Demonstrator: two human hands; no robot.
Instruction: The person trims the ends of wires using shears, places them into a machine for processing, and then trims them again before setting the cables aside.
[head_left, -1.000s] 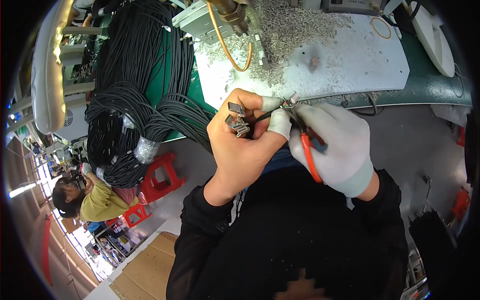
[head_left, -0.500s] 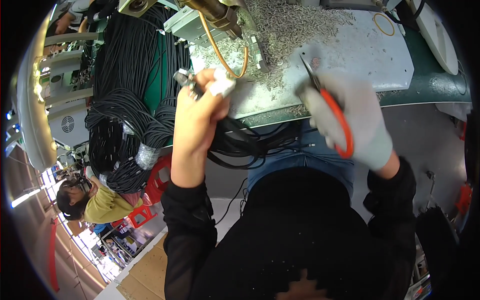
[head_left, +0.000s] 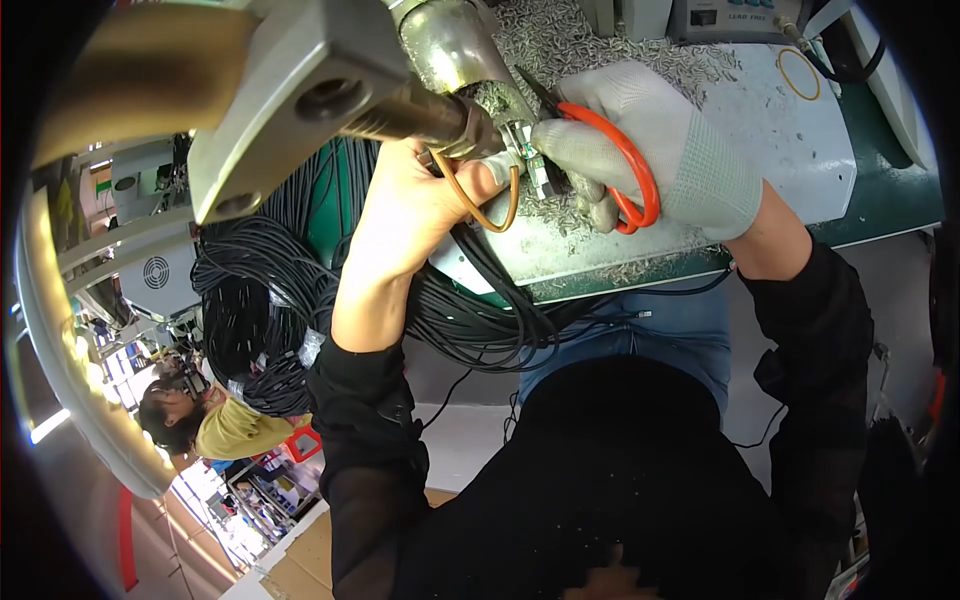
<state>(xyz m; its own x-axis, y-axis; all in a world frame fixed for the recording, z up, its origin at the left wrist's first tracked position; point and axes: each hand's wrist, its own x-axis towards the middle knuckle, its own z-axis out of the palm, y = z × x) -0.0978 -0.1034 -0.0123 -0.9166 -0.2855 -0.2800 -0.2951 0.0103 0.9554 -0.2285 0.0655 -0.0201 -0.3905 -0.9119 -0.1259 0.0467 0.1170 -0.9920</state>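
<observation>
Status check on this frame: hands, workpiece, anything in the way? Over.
Right hand gripping red-handled tool. Left hand at small metal connector, grip partly hidden. Connector between both hands. Brown tube crossing in front of left hand.

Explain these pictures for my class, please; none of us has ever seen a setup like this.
There is no robot: a person works with their own two hands. A wide fisheye camera on their head looks down, so straight edges bend. The right hand, in a white glove, holds a red-handled cutting tool. The left hand has a white fingertip cover. Both hands' fingers meet around a small metal piece by a metal machine; the exact grip is hard to see. Behind, a white board carries many small metal bits. Black cables hang in loops below.
</observation>
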